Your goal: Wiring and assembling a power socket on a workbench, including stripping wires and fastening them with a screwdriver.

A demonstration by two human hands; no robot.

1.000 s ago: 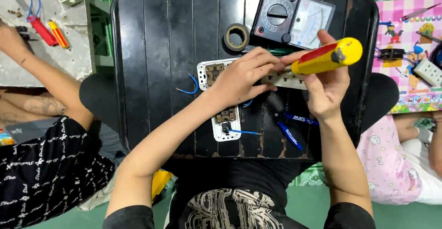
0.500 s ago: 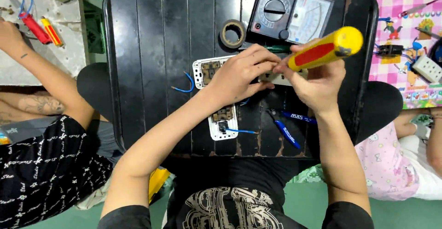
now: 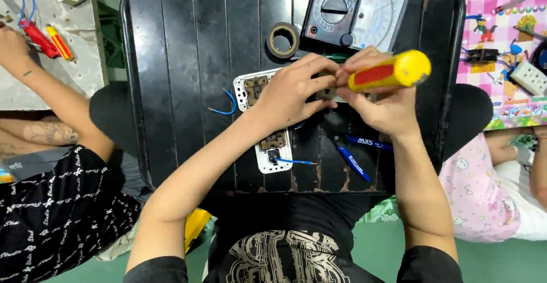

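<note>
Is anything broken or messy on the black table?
The black table looks worn, its paint chipped along the near edge. A loose bit of blue wire lies alone beside the white switch plate. Nothing is spilled.

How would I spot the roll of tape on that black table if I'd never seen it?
Start at the black slatted table in the middle and look to its far edge, where a dark dial meter lies. Just left of the meter, above the left hand, sits the tape roll. It is the only ring-shaped thing there: a small dark hoop with a tan inner core.
</note>
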